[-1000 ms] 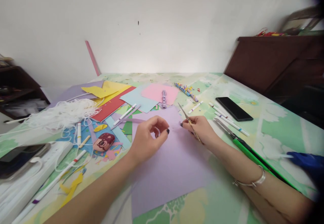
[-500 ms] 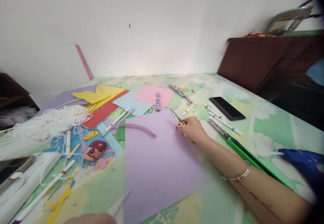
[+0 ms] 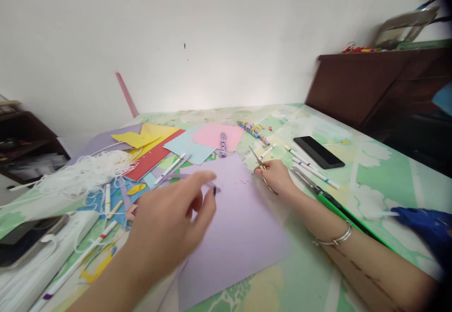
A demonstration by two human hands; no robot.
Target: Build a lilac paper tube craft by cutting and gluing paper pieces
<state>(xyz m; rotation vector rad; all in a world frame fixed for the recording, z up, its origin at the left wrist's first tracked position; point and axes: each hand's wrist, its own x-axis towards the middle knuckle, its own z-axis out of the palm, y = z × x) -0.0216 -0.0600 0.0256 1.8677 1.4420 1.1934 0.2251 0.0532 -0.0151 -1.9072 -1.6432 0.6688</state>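
Note:
A large lilac paper sheet (image 3: 240,236) lies flat in the middle of the table. Above its left edge hovers my left hand (image 3: 173,213), thumb and index finger apart, holding nothing. Close to those fingertips is a narrow lilac paper strip (image 3: 216,187), mostly hidden behind the hand. My right hand (image 3: 277,176) is closed round a pair of gold-handled scissors (image 3: 260,164), just off the sheet's right edge, with the blades pointing away from me. A few tiny dark scraps lie on the sheet near its far right side.
Tangled white cord (image 3: 88,175), coloured papers and markers crowd the left, beside a white power strip (image 3: 63,251). To the right are a black phone (image 3: 318,151), a green utility knife (image 3: 342,213) and a blue glue gun (image 3: 423,222). A decorated purple tube (image 3: 223,143) lies beyond the sheet.
My left hand has come up from the bottom edge to over the sheet's left side. My right hand, still holding the scissors, has moved slightly right, away from the sheet's edge.

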